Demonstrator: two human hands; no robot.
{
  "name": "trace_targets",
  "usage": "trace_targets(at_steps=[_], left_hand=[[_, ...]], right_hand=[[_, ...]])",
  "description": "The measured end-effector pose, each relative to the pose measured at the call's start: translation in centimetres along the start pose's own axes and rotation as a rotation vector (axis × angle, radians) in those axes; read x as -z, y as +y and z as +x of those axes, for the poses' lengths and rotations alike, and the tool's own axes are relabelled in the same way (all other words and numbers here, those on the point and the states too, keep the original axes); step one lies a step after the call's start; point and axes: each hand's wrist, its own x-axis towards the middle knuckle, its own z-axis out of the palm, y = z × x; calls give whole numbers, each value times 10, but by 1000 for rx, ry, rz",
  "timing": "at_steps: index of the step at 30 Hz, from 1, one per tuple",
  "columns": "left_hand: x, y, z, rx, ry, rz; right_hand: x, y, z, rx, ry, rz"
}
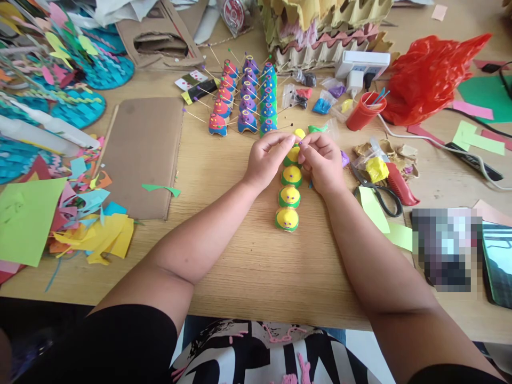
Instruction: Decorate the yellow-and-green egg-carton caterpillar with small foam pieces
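Note:
A row of several egg-carton cups (288, 197), green with yellow domed tops, runs away from me down the middle of the table. The nearest ones carry tiny purple dots like faces. Above the far end of the row, my left hand (267, 159) is closed, thumb and forefinger pressed together; what they hold, if anything, is hidden. My right hand (324, 160) faces it, pinching a tiny purple bit of modelling clay (301, 143) at its fingertips. Both hands partly cover the far cups.
Finished-looking red, purple and blue-green cup rows (247, 103) with pins stand beyond. Scissors (378, 186), a red cutter (401, 184), clay packets (322, 105) and a red cup (362, 111) lie right. Cardboard (140, 157) and paper scraps (100, 234) are left; egg trays (320, 48) stand behind.

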Motion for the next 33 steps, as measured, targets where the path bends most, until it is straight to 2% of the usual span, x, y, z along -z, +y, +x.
trace_targets(at_steps=[22, 33], left_hand=[[-3, -2, 0, 34, -20, -2], [-3, -6, 0, 19, 18, -11]], right_hand=[[0, 1, 1, -7, 10, 16], [1, 3, 0, 7, -2, -14]])
